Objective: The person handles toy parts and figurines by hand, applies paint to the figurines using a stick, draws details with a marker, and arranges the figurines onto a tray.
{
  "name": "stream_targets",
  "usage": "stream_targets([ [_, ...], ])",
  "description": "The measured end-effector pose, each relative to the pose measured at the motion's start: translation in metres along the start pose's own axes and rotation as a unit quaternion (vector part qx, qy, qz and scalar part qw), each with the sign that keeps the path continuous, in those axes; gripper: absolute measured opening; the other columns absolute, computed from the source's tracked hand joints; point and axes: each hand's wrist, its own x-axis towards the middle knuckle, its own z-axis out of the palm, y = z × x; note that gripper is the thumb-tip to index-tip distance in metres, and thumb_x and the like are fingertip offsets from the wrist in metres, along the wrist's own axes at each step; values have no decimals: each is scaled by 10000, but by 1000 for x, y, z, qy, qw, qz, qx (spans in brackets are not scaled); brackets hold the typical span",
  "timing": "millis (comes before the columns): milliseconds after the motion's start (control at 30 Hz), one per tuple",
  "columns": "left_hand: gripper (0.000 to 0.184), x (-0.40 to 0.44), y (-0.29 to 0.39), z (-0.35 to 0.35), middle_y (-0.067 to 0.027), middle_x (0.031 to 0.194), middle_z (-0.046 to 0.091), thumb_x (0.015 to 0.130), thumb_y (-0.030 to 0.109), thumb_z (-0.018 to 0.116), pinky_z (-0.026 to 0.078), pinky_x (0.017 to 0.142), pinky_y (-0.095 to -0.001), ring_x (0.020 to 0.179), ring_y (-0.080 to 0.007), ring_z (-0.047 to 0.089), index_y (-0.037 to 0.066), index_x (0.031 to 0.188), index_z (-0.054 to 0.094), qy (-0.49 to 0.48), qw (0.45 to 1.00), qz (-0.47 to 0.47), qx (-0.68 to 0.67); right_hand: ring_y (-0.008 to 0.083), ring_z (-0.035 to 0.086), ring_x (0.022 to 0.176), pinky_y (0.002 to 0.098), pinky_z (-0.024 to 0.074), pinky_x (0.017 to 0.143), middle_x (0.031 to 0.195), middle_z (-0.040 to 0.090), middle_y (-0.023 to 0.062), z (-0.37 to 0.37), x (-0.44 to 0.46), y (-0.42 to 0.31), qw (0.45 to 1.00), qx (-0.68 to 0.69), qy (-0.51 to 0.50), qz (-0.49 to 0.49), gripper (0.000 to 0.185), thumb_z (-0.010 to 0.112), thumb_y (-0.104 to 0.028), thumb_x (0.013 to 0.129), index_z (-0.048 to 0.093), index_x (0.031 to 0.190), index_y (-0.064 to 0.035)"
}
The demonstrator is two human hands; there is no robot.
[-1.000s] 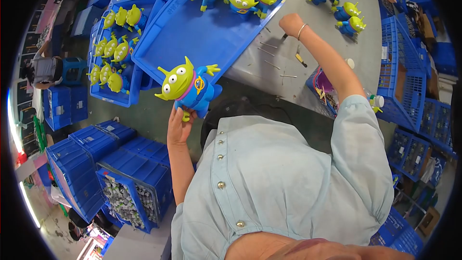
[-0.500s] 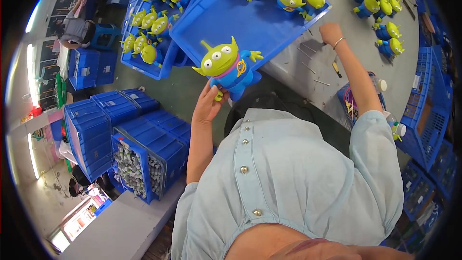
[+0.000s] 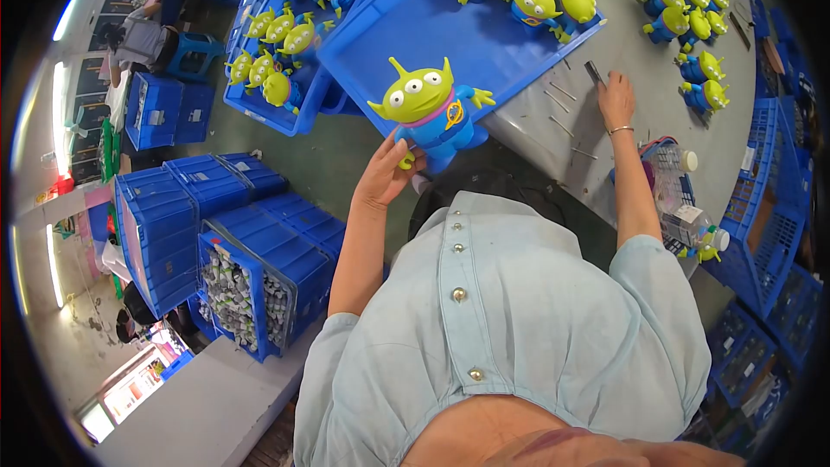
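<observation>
In the head view, my left hand (image 3: 387,175) is closed around the arm of a green, three-eyed alien toy figure (image 3: 430,108) in a blue suit. It holds the figure upright, slightly tilted, in front of a blue tray (image 3: 389,43). My right hand (image 3: 616,104) is down at the grey table (image 3: 536,134), its fingers closed at the end of a short dark tool (image 3: 593,73); its exact kind is unclear. Several thin metal rods (image 3: 560,126) lie left of that hand. More alien figures (image 3: 531,2) stand in the tray's far end.
A second blue tray (image 3: 303,125) holds several figures at the left. More figures (image 3: 670,24) stand at the table's far right. Plastic bottles (image 3: 692,223) are by my right forearm. Stacked blue crates (image 3: 194,186) stand left; a person (image 3: 143,39) sits beyond.
My right hand has drawn back toward me, and the dark tool shows at its fingers. The yellow-handled tool on the table is out of sight. The left hand's figure has shifted slightly right.
</observation>
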Motion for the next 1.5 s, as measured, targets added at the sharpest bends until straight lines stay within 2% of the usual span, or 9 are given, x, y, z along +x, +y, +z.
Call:
stream_targets([
  [33,446,2,1,2,-87,1164,557,923,268,527,436,867,-411,1042,-242,537,70,1306,414,-1,1000,1,11,338,594,925,407,480,768,1021,605,169,-12,-1,-13,997,19,67,-34,241,582,-221,848,565,1018,-50],
  [167,440,11,-4,-6,-77,1161,560,919,277,533,436,870,-404,1036,-225,537,75,1297,435,4,998,-38,40,159,546,942,276,444,785,1009,597,51,-83,-12,-120,816,493,-265,-145,286,572,-252,886,577,1123,-91],
  [333,446,16,-1,-3,-41,1147,558,923,257,541,449,857,-363,1011,-162,545,92,1322,428,-30,996,-65,47,94,528,885,248,438,770,974,591,6,-124,-31,-179,614,509,-553,-240,326,587,-237,891,566,1137,-25],
  [533,417,0,20,-15,-77,1171,562,945,310,482,462,848,-358,1042,-216,551,77,1289,447,-8,999,39,-3,50,545,778,191,410,665,901,604,-23,-115,-49,-202,560,550,-602,-146,345,610,-225,872,566,1168,-52],
  [700,374,-38,20,-85,-124,1227,545,945,317,469,476,844,-376,1028,-269,569,74,1230,480,192,978,76,16,52,524,717,212,411,632,838,603,-5,-88,-54,-208,547,619,-560,-67,293,579,-245,892,580,1123,-65],
  [800,329,-67,3,-132,-129,1240,537,944,291,468,470,856,-399,1065,-296,550,76,1190,508,285,955,76,-14,37,477,644,188,354,541,820,599,-6,-94,-52,-215,422,739,-524,-34,262,595,-294,875,607,1015,-73],
  [900,298,-83,-14,-155,-126,1234,539,938,273,482,465,859,-409,1077,-308,542,78,1159,522,313,945,69,-59,35,442,585,182,310,481,786,598,-5,-109,-52,-231,614,650,-429,-126,244,607,-309,865,610,915,-70],
  [1133,310,-102,-33,-177,-124,1218,543,922,268,509,465,849,-405,1053,-303,549,77,1167,506,328,942,50,-56,49,472,557,203,376,474,751,609,14,-75,-66,-235,629,635,-448,-16,174,659,-204,834,627,879,-40],
  [1500,325,-106,22,-248,-126,1230,529,921,261,508,456,848,-397,1062,-298,537,66,1181,500,310,950,18,-37,118,541,449,272,427,447,627,610,54,-24,-79,-295,832,460,-296,-94,247,624,-241,815,633,920,-17],
])
